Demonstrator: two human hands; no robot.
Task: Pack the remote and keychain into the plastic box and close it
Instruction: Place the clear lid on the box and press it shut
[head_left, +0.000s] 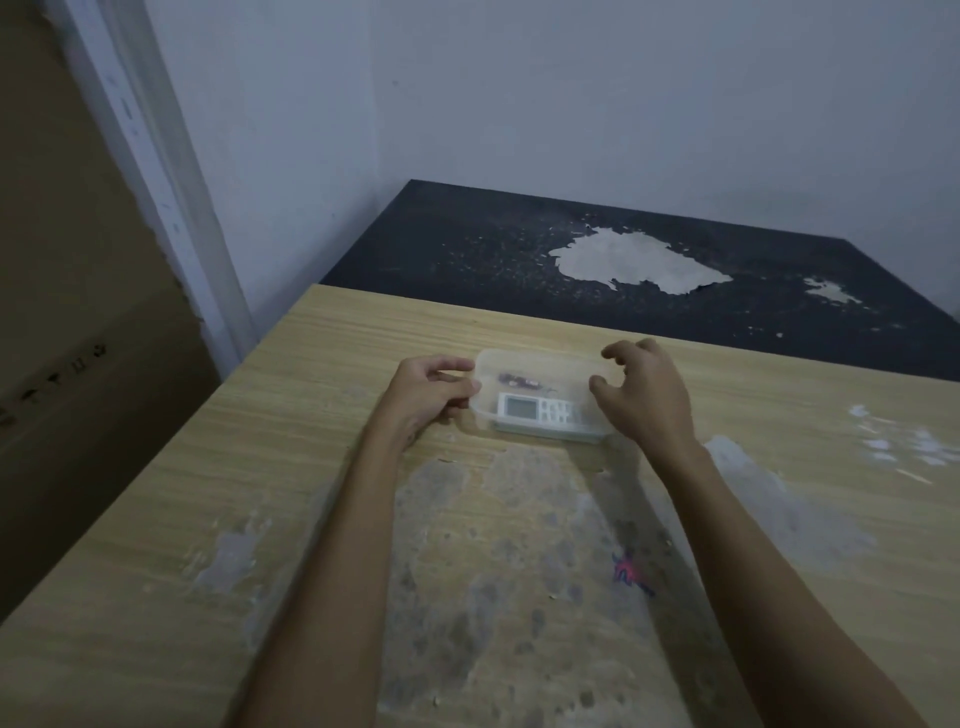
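Note:
A clear plastic box (540, 364) lies on the wooden table (322, 457) with its translucent lid on top. Through the lid I see a white remote (540, 410) with a grey screen along the near side. The dark reddish keychain (519, 382) lies behind the remote, also inside. My left hand (431, 395) grips the box's left end, thumb and fingers pinched at the corner. My right hand (644, 389) hovers at the right end with fingers curled and apart; whether it touches the box I cannot tell.
The table's veneer is worn off in a large grey patch (509, 545) in front of me, with a red-blue mark (631, 569) on it. A dark peeling tabletop (519, 244) adjoins at the back. Walls stand close behind and at the left.

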